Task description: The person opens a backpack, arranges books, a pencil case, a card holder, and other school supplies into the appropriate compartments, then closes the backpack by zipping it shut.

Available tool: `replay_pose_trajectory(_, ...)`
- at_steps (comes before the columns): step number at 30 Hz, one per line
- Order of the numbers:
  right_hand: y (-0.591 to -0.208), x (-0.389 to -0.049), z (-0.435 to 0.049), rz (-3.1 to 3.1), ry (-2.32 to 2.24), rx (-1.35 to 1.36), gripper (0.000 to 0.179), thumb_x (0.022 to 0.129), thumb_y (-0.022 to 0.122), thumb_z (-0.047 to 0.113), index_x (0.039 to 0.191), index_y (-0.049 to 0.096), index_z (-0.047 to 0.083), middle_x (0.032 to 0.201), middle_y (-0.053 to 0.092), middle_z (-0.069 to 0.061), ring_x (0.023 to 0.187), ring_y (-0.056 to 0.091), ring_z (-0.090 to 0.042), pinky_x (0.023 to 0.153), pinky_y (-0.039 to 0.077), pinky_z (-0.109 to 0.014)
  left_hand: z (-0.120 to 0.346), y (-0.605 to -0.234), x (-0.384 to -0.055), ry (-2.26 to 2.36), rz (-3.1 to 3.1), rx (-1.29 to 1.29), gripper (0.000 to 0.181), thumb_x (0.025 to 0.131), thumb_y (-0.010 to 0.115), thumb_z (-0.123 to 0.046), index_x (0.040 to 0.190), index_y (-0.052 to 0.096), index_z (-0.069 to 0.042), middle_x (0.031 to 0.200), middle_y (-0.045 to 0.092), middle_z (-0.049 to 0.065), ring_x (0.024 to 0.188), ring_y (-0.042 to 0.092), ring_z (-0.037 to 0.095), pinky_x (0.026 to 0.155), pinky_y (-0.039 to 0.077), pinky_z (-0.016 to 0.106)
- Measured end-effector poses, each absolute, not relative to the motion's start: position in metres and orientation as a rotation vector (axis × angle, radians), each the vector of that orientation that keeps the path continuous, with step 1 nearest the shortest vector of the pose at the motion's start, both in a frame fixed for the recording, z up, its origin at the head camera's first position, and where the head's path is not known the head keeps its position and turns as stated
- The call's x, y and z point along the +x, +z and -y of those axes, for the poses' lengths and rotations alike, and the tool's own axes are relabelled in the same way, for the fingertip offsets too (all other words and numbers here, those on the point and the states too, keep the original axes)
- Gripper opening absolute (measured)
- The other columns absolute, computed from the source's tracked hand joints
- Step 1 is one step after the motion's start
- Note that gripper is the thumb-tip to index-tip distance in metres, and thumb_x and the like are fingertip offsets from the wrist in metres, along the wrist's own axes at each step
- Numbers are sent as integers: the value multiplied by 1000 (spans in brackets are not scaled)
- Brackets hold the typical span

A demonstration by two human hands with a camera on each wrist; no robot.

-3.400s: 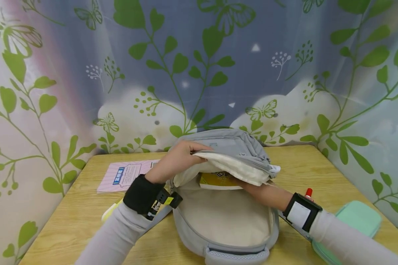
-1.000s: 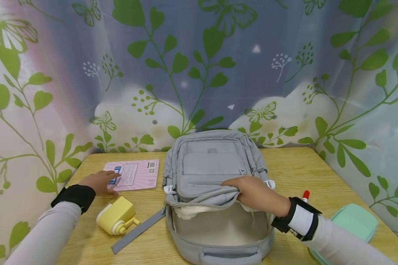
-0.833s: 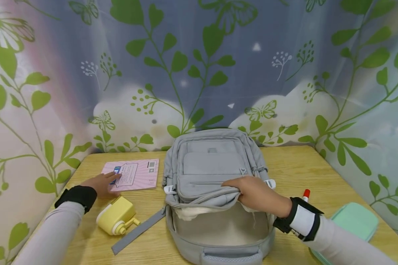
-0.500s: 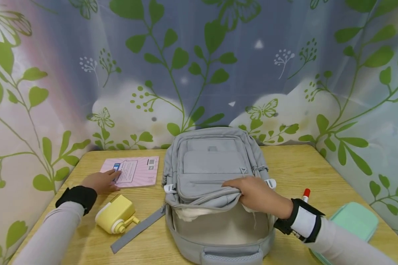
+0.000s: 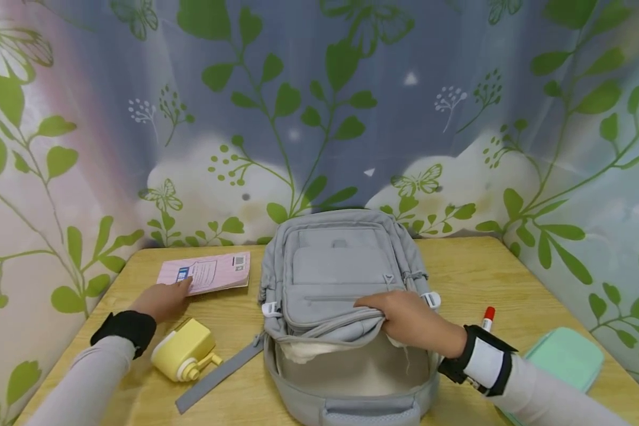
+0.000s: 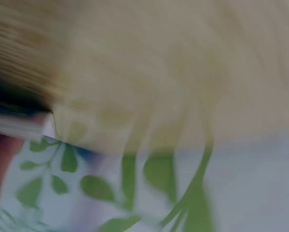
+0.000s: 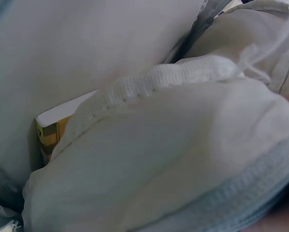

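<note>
My left hand (image 5: 162,300) holds the pink book (image 5: 220,271) by its near left edge, thumb on top; the near side is lifted a little off the table. A blurred edge of the book (image 6: 18,124) shows in the left wrist view. My right hand (image 5: 412,319) pinches the front flap of the grey backpack (image 5: 335,266), which lies unzipped with its cream lining showing. Inside, a book with a yellow-brown cover (image 7: 47,137) peeks out behind the lining (image 7: 149,135) in the right wrist view.
Near my left wrist lies a yellow crank-handled pencil sharpener (image 5: 183,350), beside a grey strap (image 5: 220,374). A red-capped marker (image 5: 488,318) and a mint-green case (image 5: 567,358) are at the right, partly behind my right forearm. A patterned curtain surrounds the wooden table (image 5: 463,266).
Both hands have come out of the backpack opening area; the left moved to the pink book and has now tilted its near edge up. The right has stayed on the flap during the last second.
</note>
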State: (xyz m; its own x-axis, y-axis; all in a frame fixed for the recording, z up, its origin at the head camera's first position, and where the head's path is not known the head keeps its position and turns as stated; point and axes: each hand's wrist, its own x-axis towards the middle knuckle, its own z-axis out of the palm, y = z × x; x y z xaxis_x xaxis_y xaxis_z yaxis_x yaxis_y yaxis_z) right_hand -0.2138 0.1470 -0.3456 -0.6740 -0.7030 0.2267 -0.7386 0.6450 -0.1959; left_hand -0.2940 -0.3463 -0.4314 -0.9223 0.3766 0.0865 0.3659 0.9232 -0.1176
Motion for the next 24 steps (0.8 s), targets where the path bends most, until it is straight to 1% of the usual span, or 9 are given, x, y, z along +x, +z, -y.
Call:
replay_pose_trajectory(5,-344,-214,-148,2736,423,1177,50,78,57,-13,119,64,14,113,68,-3,90,67,-19,58,43,-18,357,-416,-288,-50,2918,-487,33,85,61,0,117,56,4,91,67,22,77,65,37,68,52,48)
replay_pose_trajectory(8,-343,-215,-147,2738,469,1144,47,80,57,-11,118,65,15,113,68,-1,98,66,-19,71,53,-25,359,-394,-282,-188,2906,-422,24,89,55,0,113,56,6,91,66,21,74,62,33,63,48,43)
replay_pose_trajectory(11,-340,-218,-144,2732,535,1125,42,82,60,-8,114,66,18,111,69,2,102,65,-17,83,54,-31,354,-366,-271,-363,2799,-367,13,97,46,-4,104,51,6,73,58,16,55,50,22,50,38,34)
replay_pose_trajectory(13,-337,-219,-143,2737,565,1113,41,82,61,-8,112,67,19,110,69,2,102,65,-17,84,54,-31,349,-345,-261,-463,2716,-327,14,100,40,-8,101,47,4,66,47,11,50,38,16,47,28,29)
replay_pose_trajectory(15,-334,-220,-143,2747,568,1096,43,81,59,-11,113,67,16,109,69,0,100,65,-19,81,54,-29,341,-326,-249,-544,2624,-297,21,102,35,-14,108,45,4,65,40,9,48,31,13,45,24,27)
replay_pose_trajectory(17,-332,-221,-143,2763,563,1074,48,78,53,-16,115,66,12,110,69,-4,97,66,-21,76,52,-26,331,-308,-237,-674,2579,-262,32,103,32,-20,121,44,4,70,45,13,50,35,10,45,28,25)
replay_pose_trajectory(20,-328,-226,-144,2762,572,1058,53,74,47,-20,117,64,7,110,69,-8,87,67,-19,67,45,-21,314,-289,-218,-943,2579,-233,48,103,29,-32,138,36,-1,87,54,14,59,49,4,51,42,23)
replay_pose_trajectory(22,-326,-230,-143,2746,609,1058,53,75,46,-19,116,64,8,111,69,-8,82,66,-14,66,42,-21,304,-281,-206,-1250,2620,-261,55,102,30,-38,145,27,-3,97,60,9,69,59,4,58,51,24)
replay_pose_trajectory(24,-324,-236,-143,2723,633,1056,51,77,47,-18,115,65,9,110,69,-7,82,65,-12,66,43,-21,294,-277,-197,-1593,2657,-303,60,101,33,-41,148,21,-6,96,62,2,74,64,9,63,55,27)
